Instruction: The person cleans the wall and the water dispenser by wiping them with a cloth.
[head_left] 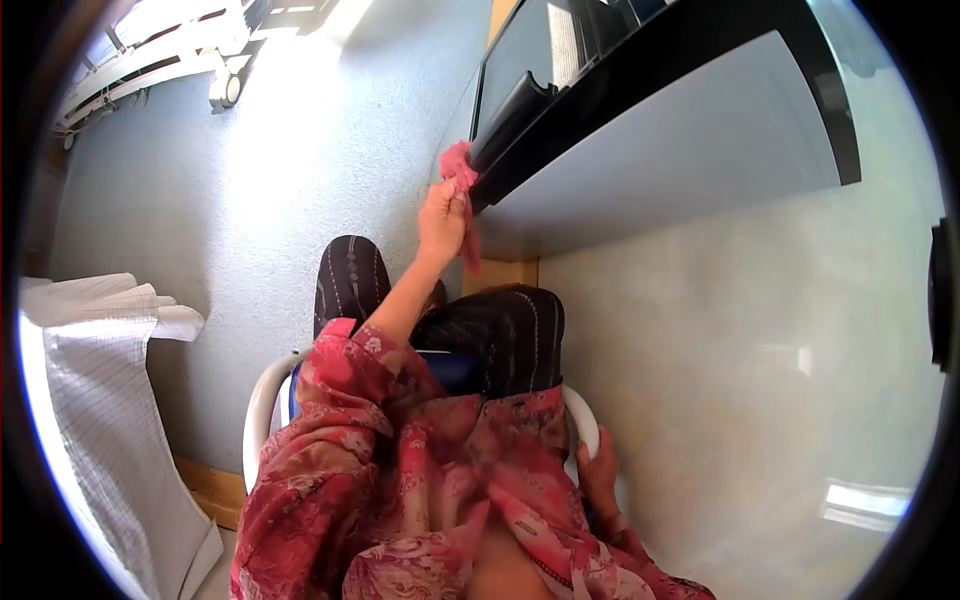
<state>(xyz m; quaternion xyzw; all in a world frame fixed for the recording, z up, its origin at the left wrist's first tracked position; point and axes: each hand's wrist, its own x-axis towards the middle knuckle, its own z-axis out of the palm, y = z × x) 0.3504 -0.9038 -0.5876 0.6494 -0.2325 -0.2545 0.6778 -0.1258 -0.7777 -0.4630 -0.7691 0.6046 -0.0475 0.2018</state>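
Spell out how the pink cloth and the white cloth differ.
The pink cloth is small; the white cloth is far larger. The white cloth carries thin lines; the pink cloth shows none. The left hand grips the pink cloth; the white cloth is unheld. Both look creased.

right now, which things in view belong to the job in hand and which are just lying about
In the job:
pink cloth, in the left hand
black-edged grey panel beside it, probably

Just around:
white lined fabric
white wheeled frame
white armrest, touched by the right hand
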